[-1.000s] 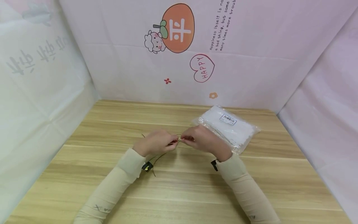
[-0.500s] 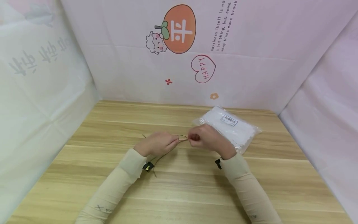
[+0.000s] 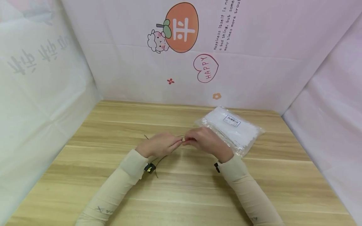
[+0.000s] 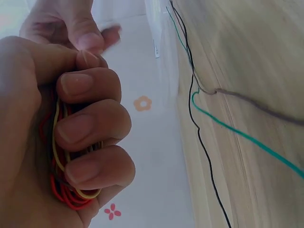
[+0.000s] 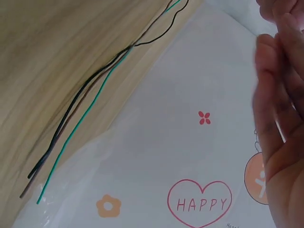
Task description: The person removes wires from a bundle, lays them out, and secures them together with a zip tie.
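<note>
Your left hand (image 3: 159, 145) hid most of the wire coil (image 4: 73, 200), its fingers clamped around it; only red, yellow and dark loops showed. Your right hand (image 3: 207, 142) blurred at the tips and was cut off in its own wrist view, so whether that grip pinched a strand could not be told. A thin black wire (image 4: 208, 159), brown wire (image 4: 256, 105) and green wire (image 4: 247, 139), all 3 smooth and gently bent, strayed across the wood-grained table (image 3: 198, 194). At far right, your right hand partly covered a glossy, crinkled clear bag (image 3: 241, 131) of white contents. Your 2 hands met left of it, palms turned inward, thumbs close together.
</note>
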{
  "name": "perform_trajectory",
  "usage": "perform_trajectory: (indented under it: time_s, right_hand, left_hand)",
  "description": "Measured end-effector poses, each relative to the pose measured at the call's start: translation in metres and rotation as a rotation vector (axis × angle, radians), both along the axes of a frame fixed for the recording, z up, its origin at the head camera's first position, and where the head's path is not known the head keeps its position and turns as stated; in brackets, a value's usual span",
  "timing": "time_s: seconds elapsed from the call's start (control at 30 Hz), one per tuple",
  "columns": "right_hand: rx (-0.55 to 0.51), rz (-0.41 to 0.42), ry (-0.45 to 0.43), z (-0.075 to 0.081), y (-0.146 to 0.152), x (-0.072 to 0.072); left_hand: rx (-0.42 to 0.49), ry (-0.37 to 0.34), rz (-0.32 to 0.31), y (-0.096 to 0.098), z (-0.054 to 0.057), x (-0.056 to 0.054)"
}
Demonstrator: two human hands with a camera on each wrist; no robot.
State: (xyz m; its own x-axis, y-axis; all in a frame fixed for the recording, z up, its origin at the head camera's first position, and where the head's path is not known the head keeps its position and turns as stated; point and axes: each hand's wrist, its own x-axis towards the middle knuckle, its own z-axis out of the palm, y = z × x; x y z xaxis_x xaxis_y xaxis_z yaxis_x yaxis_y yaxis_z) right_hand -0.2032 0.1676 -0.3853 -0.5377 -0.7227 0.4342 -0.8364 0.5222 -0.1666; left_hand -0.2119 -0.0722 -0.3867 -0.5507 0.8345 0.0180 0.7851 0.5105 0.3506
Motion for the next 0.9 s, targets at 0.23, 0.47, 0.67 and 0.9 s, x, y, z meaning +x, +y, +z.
perform_trajectory:
  time_s: [0.23, 0.47, 0.67, 0.9]
  right_hand:
    - [-0.066, -0.061, 0.096, 0.007, 0.019, -0.005]
    - [-0.037, -0.090, -0.019, 0.011, 0.024, -0.005]
    - [-0.054, -0.086, 0.002, 0.010, 0.020, -0.006]
    - [-0.123, -0.102, 0.177, 0.004, 0.038, -0.015]
  left_hand:
    - [-0.008, -0.030, 0.137, -0.021, 0.012, -0.010]
    - [0.007, -0.026, 0.116, -0.026, 0.014, -0.014]
    - [0.033, -0.022, 0.121, -0.024, 0.008, -0.016]
    - [0.109, -0.131, 0.114, -0.033, 0.012, -0.020]
